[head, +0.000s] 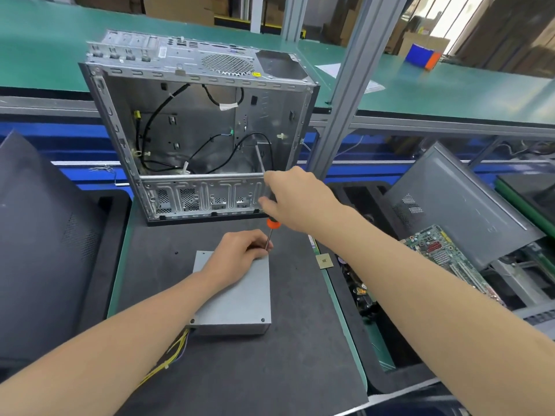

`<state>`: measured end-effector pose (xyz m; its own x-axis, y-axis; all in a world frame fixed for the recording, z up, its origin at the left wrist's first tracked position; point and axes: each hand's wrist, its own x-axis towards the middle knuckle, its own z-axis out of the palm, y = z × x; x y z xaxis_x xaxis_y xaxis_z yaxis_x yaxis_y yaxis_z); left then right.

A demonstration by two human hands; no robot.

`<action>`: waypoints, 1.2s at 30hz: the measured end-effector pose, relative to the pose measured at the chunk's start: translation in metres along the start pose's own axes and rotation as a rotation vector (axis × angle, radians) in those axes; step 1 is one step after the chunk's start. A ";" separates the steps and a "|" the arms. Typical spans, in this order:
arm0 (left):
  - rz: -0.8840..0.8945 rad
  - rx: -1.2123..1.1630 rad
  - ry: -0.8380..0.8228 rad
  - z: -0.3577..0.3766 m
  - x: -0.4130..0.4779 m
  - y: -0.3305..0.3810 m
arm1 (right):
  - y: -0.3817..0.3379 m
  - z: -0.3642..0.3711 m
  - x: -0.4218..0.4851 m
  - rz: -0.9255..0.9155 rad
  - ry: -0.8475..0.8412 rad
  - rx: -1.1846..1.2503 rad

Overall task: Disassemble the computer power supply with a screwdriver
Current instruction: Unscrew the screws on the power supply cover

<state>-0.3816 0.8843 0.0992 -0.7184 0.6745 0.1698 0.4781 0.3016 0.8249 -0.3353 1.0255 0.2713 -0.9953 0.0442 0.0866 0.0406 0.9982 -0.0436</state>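
- Two bare arms reach out over the dark counter (pixel 270 370). Yellow wires (pixel 168 358) hang out of the near left side of the power supply (pixel 237 298).
- The power supply is a grey metal box. It lies flat in the middle of the counter, in front of the empty computer case (pixel 195 115).
- The left hand (pixel 237 253) rests on the far end of the box. Its fingers pinch the thin metal rod of the screwdriver (pixel 272 225), close to the tip.
- The right hand (pixel 295 199) is higher up and grips the screwdriver's handle. The tool leans a little, and its tip is at the far right corner of the box. The fingers hide the tip.
- The tip could slip off if the tool leans too much or is not pushed down hard. Then it could poke the left fingers right beside it.
- A slipping tip could also chew up a screw head, so it will not turn.
- The box could slide if the left hand lets go.
- A loose screw could roll away. One screw (pixel 263 320) sits in the near right corner, not yet out.
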 end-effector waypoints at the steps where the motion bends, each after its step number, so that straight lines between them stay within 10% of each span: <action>1: -0.003 -0.019 -0.001 -0.001 0.000 -0.001 | 0.003 -0.003 0.000 -0.033 -0.032 0.047; 8: -0.043 -0.505 -0.045 -0.018 0.012 0.022 | 0.021 -0.026 0.005 -0.449 -0.244 0.153; 13: 0.018 -0.412 -0.257 -0.036 0.025 0.041 | 0.024 -0.035 0.014 -0.573 -0.385 0.115; 25: -0.016 -0.207 -0.230 -0.017 0.016 0.042 | -0.018 0.008 -0.001 0.127 0.036 -0.094; 36: 0.021 -0.243 -0.315 -0.026 0.022 0.038 | 0.029 -0.029 0.011 -0.617 -0.277 0.129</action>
<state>-0.3925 0.8930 0.1484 -0.5017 0.8638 0.0458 0.3311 0.1428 0.9327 -0.3426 1.0565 0.3003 -0.8193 -0.5600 -0.1230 -0.5349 0.8238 -0.1877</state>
